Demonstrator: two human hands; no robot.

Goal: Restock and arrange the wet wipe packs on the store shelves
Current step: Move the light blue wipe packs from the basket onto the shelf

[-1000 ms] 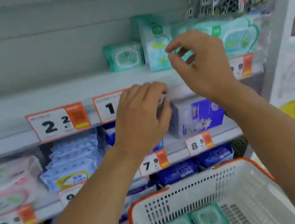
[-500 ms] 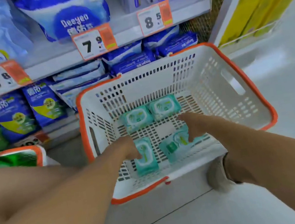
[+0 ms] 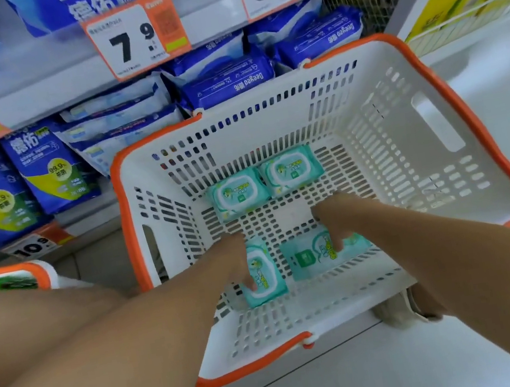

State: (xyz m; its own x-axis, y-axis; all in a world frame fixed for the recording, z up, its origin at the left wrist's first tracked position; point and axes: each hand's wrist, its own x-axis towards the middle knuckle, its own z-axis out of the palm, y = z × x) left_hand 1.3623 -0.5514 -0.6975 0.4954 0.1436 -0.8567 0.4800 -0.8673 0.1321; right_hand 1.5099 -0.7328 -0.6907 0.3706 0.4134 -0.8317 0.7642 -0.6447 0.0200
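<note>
I see both hands down in the basket — left grip curls on the near-left pack, right grip pinches the near-right pack. Two more packs lie at the far wall. Shelf tags read 7.9 and 8.5; blue bags say Deeyeo.

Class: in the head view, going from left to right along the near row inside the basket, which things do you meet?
Left hand → left near wipe pack → right near wipe pack → right hand.
</note>
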